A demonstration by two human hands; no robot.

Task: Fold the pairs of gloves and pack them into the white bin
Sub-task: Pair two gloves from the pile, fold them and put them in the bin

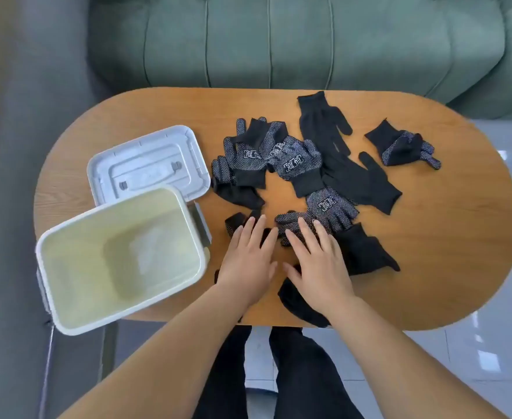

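Note:
Several black gloves, some with white grip dots, lie scattered over the wooden table (pixel 445 243). A heap of dotted gloves (pixel 274 155) sits at the centre; a folded dotted one (pixel 402 145) lies apart at the far right. My left hand (pixel 248 255) lies flat with straight fingers on a black glove (pixel 233 220) near the front edge. Beside it, my right hand (pixel 315 261) presses flat on another black glove (pixel 297 300), its fingertips reaching a dotted glove (pixel 330 210). The white bin (pixel 118 313) stands open and empty at the front left.
The bin's grey lid (pixel 148 161) lies upside down behind the bin. A green sofa (pixel 309 40) stands beyond the table. The bin overhangs the table's front-left edge. My legs in dark trousers (pixel 278 373) show below the table over a tiled floor.

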